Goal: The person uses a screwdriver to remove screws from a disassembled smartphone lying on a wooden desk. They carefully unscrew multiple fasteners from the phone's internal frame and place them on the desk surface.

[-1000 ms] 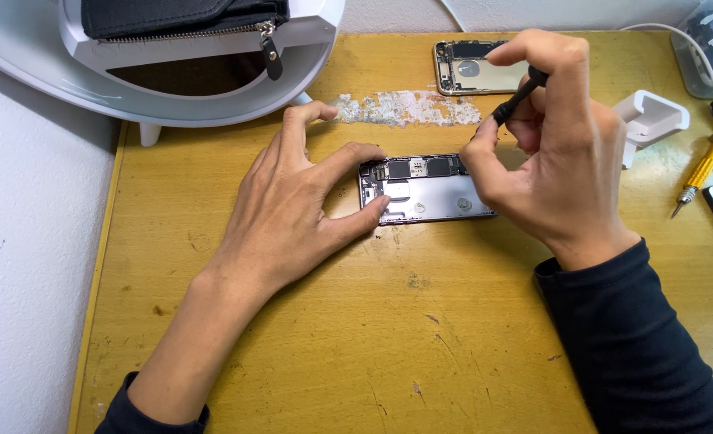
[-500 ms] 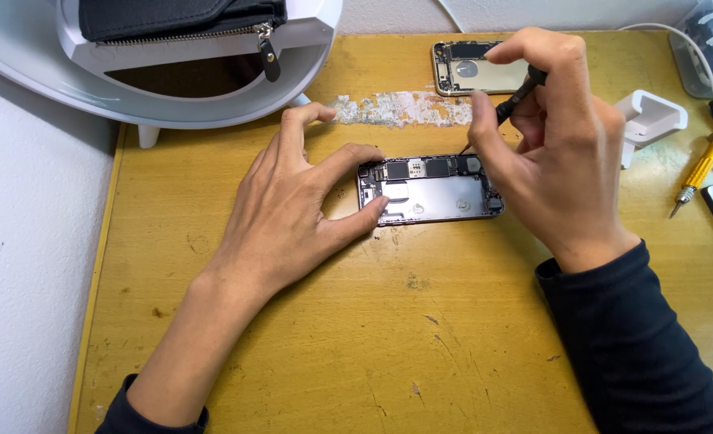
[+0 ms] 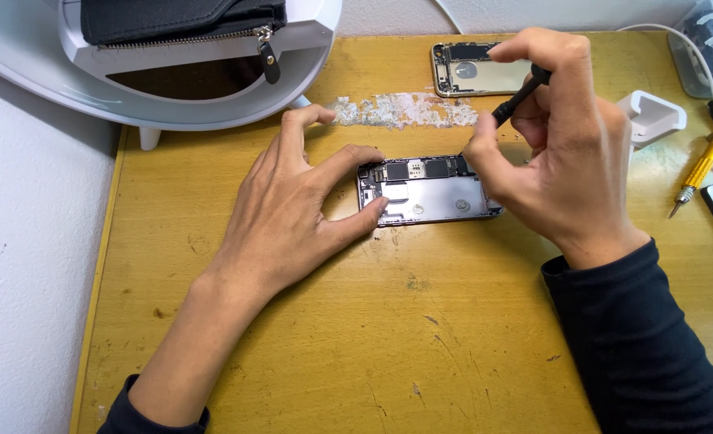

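An opened phone body lies flat in the middle of the wooden desk, its circuit boards and metal plate exposed. My left hand rests on the desk and pinches the phone's left end between thumb and index finger. My right hand grips a thin black tool, whose tip points down at the phone's upper right corner. A second, gold-coloured phone shell lies behind, partly hidden by my right fingers.
A white round lamp stand carrying a black zipped pouch fills the back left. A white plastic holder, a yellow-handled screwdriver and a white cable sit at the right. A scraped white patch marks the desk.
My right hand has shifted slightly left and down, bringing the black tool's tip to the phone's upper right corner. My left hand keeps its hold on the phone's left end.
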